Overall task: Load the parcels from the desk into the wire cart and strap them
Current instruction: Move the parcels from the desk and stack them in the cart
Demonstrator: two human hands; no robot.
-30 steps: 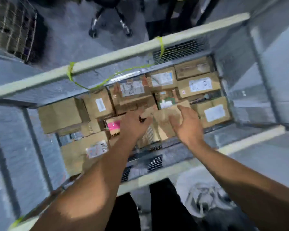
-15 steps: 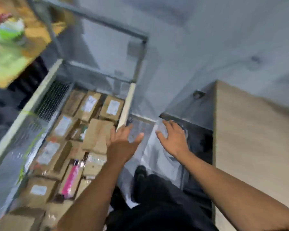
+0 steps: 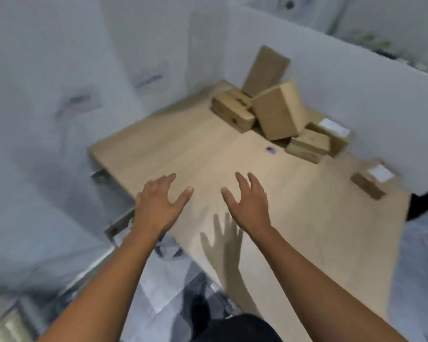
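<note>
Hands (image 3: 203, 203) spread, empty, over desk (image 3: 307, 218)

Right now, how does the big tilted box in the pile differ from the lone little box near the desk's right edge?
The tilted box looks much larger than the lone box. The tilted box leans on other parcels; the lone box lies flat, apart from the pile. The lone box shows a white label; no label shows on the tilted box. Both are brown cardboard, on the desk, beyond both empty hands.
</note>
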